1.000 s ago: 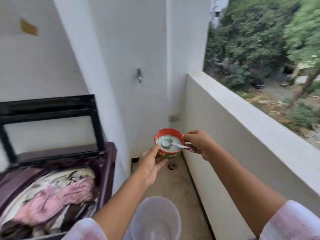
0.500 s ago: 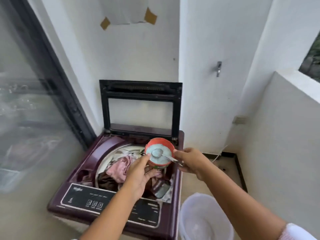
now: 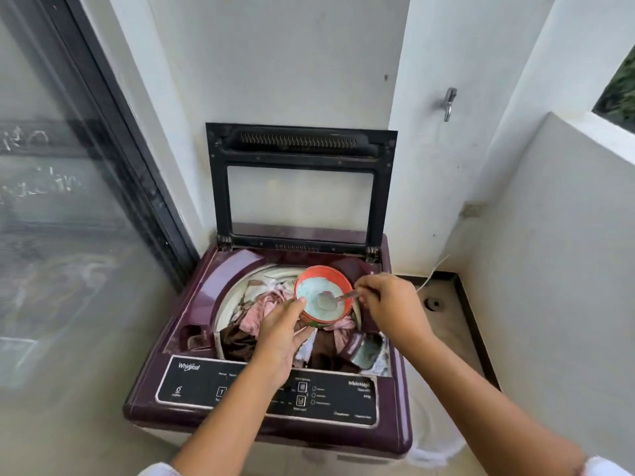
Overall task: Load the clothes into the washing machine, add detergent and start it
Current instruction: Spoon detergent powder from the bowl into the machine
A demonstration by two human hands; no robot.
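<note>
Your left hand (image 3: 280, 341) holds the red detergent tub (image 3: 338, 277) from below. Its thumb curls up against the rim at the tub's 8 o'clock and its fingers go under the tub. Your right hand (image 3: 391, 305), at the tub's 3 o'clock, pinches the handle of a metal spoon (image 3: 326, 301), whose bowl lies in the pale powder (image 3: 311, 290) inside. You hold the tub over the open drum of the maroon washing machine (image 3: 192, 304), above the drum's 2 o'clock part. Pink, brown and cream clothes (image 3: 254, 314) fill the drum beneath. The lid (image 3: 220, 187) stands upright at the machine's 12 o'clock. The control panel (image 3: 192, 376) runs along its 6 o'clock edge, under your left forearm. From the machine, a tap (image 3: 448, 103) is on the wall at 1 o'clock, a glass door (image 3: 68, 201) stands at 9 o'clock, and a white bucket (image 3: 433, 438) sits at 4 o'clock, partly hidden.
</note>
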